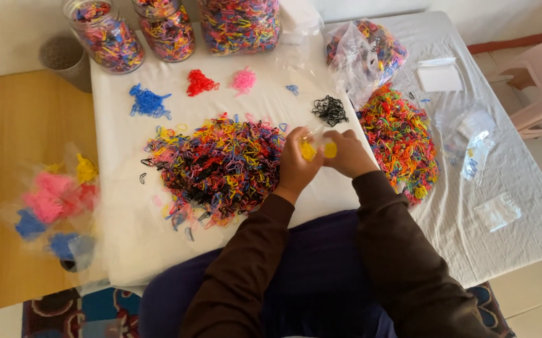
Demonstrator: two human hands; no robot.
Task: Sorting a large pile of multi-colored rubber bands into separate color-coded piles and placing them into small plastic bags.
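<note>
Both hands are brought together at the centre of the frame, just above the near edge of the white sheet [127, 250] spread over the table; the left hand [296, 166] and the right hand [348, 153] are closed in pinches, fingertips touching, around a small clump of yellow bands [321, 149] that seems to be held inside a thin clear bag, though the bag itself is hard to make out; the clump is bridged between the two hands, its long axis running left to right, so neither hand is nearer than the other. The large mixed pile of bands [217, 169] lies directly to the left of the left hand, touching or nearly touching its knuckles; a second, brighter pile [402, 141] lies just to the right of the right hand, on the grey cloth [521, 219]. Small sorted heaps are laid out further up the frame: blue [149, 102], red [200, 82], pink [244, 80] and black [330, 111], the black heap being the closest to the hands. Jars of mixed bands [105, 34] are stood along the top edge, and an open clear bag of bands [368, 50] is seen at upper right. Filled packets [52, 200] in pink, blue and yellow are stacked at the left on the wooden table [14, 125], well apart from the hands.
</note>
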